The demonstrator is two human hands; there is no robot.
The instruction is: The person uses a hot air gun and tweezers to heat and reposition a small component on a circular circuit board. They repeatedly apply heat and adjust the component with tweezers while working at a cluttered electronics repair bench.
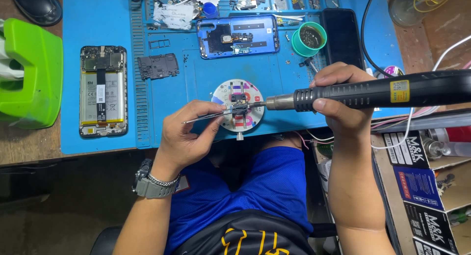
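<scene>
Small circuit board: we see a small circuit board [239,109] clamped at the middle of a round white holder [239,106], between our two hands and just ahead of our left fingertips.
Round white holder: it sits on the blue work mat [206,78], near the mat's front edge, just past our left thumb.
Left hand: our left hand [189,134] is closed in a pinch on thin metal tweezers [216,115], thumb and forefinger pressed together on the shaft; the remaining fingers are curled under.
Tweezers: they run from our left fingers toward the right, and their tips reach the small circuit board.
Right hand: our right hand [343,100] is wrapped tight round the black handle of a hot-air gun [373,92], thumb below and fingers over the top.
Hot-air gun: its metal nozzle points left from our right hand and ends just beside the small circuit board; whether it touches, we cannot tell.
Beyond the hands: an opened blue phone [238,35] lies farther out on the mat, with a green round tin [309,39] just beyond our right knuckles.
Left of the left hand: a phone with its battery showing [103,90] lies well apart, and a grey watch [149,184] is on our left wrist.
</scene>
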